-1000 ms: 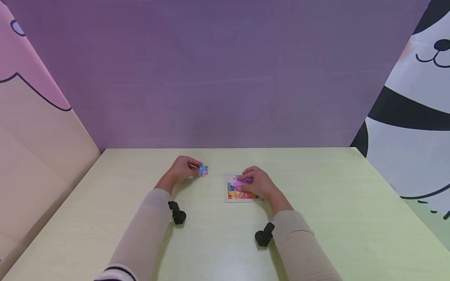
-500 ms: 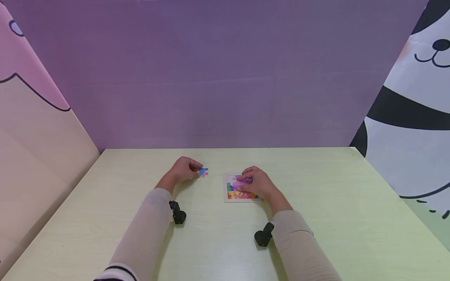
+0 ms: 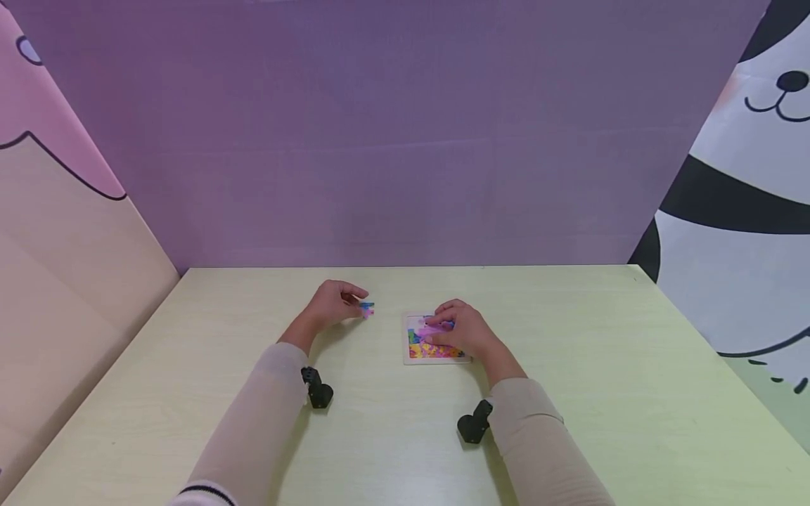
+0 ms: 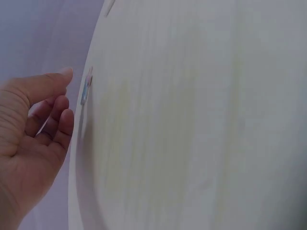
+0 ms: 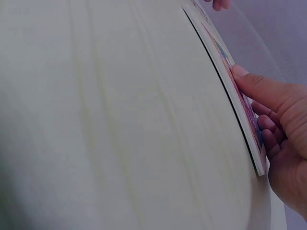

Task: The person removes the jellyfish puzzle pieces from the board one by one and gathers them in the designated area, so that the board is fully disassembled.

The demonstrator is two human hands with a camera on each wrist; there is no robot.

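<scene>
Left hand sits w/ fingers loosely curled and apart, holding nothing as far as the left wrist view shows; a small blue-and-pink puzzle piece lies on the table just past its fingertips, near but not gripped. Whether a fingertip brushes it, can't tell. Right hand is off to the other side, resting on the puzzle board, thumb pressed at the board's near edge and fingers bent over the picture, pinning it flat rather than lifting it. Progress, judging from the board: most of it looks filled w/ colour (pink, yellow, blue), though the right hand hides a good part, so how many gaps are left is unclear. At least that one loose piece isn't seated yet. Behind both hands is a purple backdrop.
</scene>
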